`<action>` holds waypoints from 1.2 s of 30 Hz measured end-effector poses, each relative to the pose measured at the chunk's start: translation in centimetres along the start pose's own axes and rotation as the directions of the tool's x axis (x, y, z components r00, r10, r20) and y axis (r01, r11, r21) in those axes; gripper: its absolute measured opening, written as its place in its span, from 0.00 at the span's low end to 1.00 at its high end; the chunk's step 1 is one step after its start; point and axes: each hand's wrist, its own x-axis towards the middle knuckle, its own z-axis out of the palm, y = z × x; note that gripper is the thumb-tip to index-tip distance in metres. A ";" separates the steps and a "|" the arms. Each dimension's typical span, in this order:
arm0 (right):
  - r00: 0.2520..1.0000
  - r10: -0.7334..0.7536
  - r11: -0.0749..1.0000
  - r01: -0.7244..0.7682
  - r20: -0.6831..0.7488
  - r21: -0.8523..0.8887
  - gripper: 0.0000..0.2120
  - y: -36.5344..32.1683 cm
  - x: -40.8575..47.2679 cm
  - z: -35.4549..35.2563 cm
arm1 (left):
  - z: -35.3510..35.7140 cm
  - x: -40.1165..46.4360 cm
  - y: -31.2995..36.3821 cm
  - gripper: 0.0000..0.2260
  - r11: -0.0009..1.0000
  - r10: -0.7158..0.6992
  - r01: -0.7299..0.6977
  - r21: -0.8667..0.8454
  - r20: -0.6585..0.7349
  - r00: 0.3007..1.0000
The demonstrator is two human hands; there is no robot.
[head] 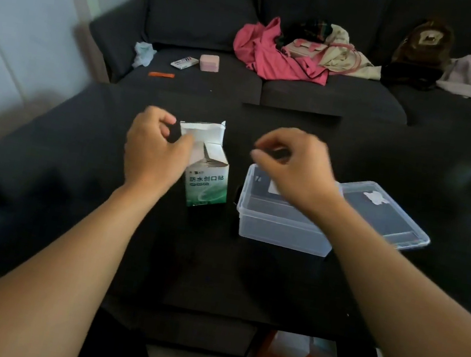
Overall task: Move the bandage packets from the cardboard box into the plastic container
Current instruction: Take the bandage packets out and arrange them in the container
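Dark glossy table [244,272]: the upright white-and-green cardboard box [207,180] stands just left of the clear plastic container [279,225]. The left hand [152,149] holds the box's flap; the right hand [294,169], nearer the container, hovers curled above it, its contents blurred.

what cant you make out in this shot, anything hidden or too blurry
Head view only:
- Inside of the cardboard box: hidden by its flaps and the left hand; no packets visible.
- Right hand: motion-blurred; whether it pinches anything is unclear.
- Plastic container: far part covered by the right hand.
- Orange item under the table: blurred, partly hidden.
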 end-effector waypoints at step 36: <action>0.962 -0.267 0.916 0.236 -0.056 -0.325 0.09 -1.5 3.4 7.7 | 0.3 -0.2 -3.5 0.07 0.989 0.110 -0.127 0.074 0.192 0.975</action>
